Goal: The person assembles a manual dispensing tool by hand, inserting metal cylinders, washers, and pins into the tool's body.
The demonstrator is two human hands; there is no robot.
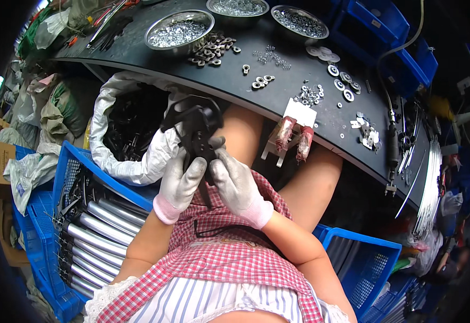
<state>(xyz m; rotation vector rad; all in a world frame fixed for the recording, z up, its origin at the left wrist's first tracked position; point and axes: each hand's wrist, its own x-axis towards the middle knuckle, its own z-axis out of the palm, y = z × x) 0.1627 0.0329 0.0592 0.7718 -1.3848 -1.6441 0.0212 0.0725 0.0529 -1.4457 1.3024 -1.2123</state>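
Both my hands wear grey-white gloves with pink cuffs and meet above my lap. My left hand [181, 180] and my right hand [235, 183] both grip a black metal bracket piece [194, 126] with several arms, held upright just below the dark worktable's edge [218, 89]. The lower stem of the black piece runs down between my two palms. Behind the piece stands a white sack [132, 161] full of similar black parts.
Three metal bowls [178, 32] of small nuts and washers stand at the table's far side, with loose washers and lugs [310, 96] scattered nearer. A blue crate [92, 226] of silver tubes sits left; another blue crate [366, 258] sits right. A small fixture [291, 132] hangs at the table edge.
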